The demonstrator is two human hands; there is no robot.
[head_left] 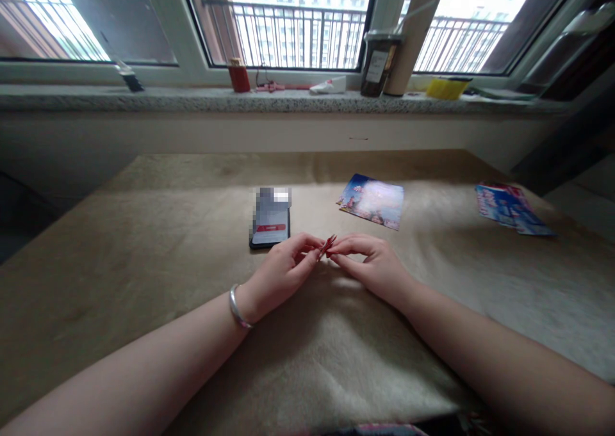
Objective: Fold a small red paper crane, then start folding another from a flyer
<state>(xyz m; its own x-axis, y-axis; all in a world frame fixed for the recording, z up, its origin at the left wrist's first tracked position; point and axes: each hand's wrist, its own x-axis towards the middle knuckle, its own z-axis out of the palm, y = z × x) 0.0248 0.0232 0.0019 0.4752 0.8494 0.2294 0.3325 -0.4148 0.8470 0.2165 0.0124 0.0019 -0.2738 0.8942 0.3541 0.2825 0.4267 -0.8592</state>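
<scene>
Between the fingertips of both hands is a small, thin red piece [327, 246] that looks like folded paper, held just above the table. My left hand [281, 273], with a silver bangle at the wrist, pinches it from the left. From the right, my right hand [377, 263] grips its other edge between thumb and fingers. Much of the piece is hidden by the fingers. Just beyond my left hand lies a smartphone [271, 231] with its screen lit and partly pixelated. Blue-and-pink printed paper sheets [375, 199] lie past my right hand.
More blue and red printed papers [512, 209] lie fanned at the table's right. The wide tan tabletop [120, 263] reaches a wall below a stone windowsill [192, 103]. On the sill stand a red container [239, 76], a dark lidded cup [377, 64] and a yellow item [446, 89].
</scene>
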